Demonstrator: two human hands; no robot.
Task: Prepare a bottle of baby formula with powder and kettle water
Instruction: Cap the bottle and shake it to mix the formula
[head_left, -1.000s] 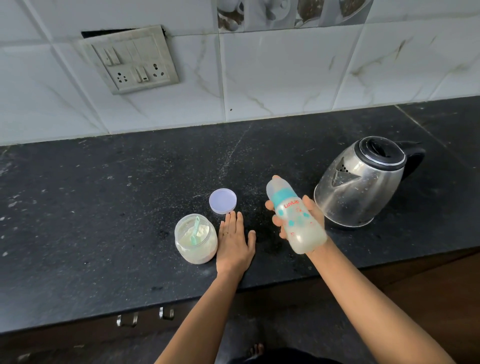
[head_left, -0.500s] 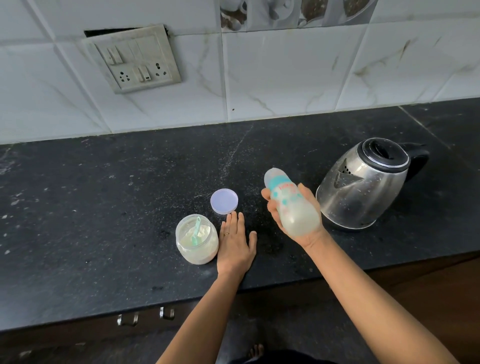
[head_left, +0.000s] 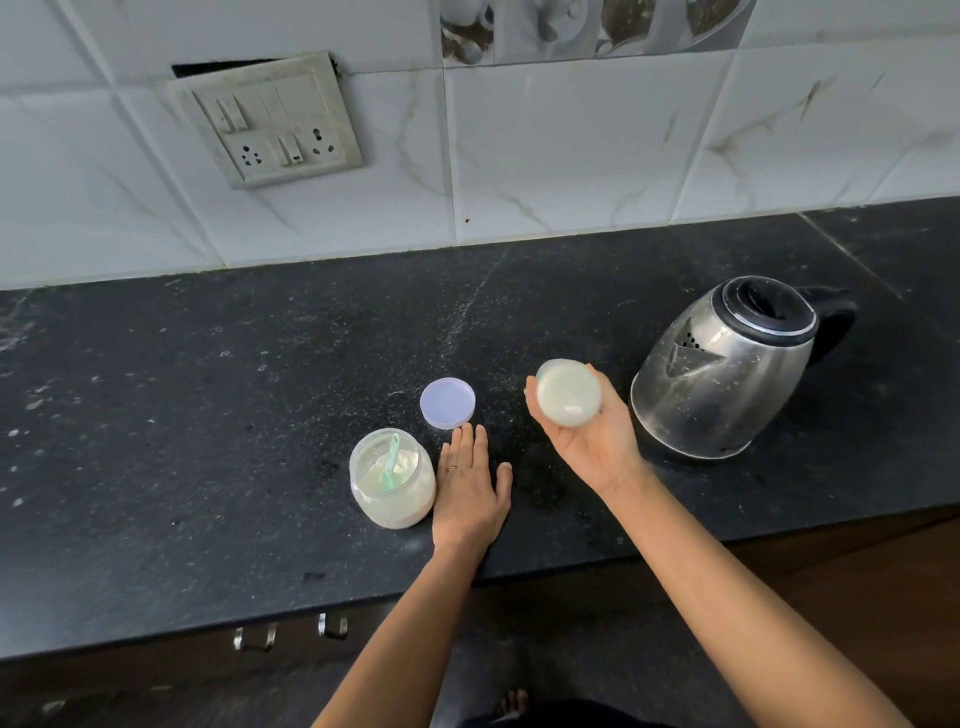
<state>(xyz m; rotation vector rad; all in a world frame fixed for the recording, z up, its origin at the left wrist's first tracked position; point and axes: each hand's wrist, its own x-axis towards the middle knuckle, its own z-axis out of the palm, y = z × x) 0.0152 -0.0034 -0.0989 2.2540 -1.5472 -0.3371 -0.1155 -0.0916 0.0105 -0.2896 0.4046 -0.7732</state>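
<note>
Black speckled stone counter (head_left: 208, 415) fills my head view beneath a white tiled wall. A steel kettle (head_left: 722, 374) stands at the right, spout pointing left. Just left of it, the person's right hand (head_left: 592, 441), palm up above the counter, curls its fingers round the baby bottle (head_left: 569, 393), whose milky round base faces my camera. The left hand (head_left: 467, 488) lies flat on the stone with its fingers straight and together. It is just beside the open powder jar (head_left: 392, 480), with its fingertips near the lilac lid (head_left: 447, 403), which lies flat on the counter behind the jar. A green scoop (head_left: 390, 462) stands in the powder.
</note>
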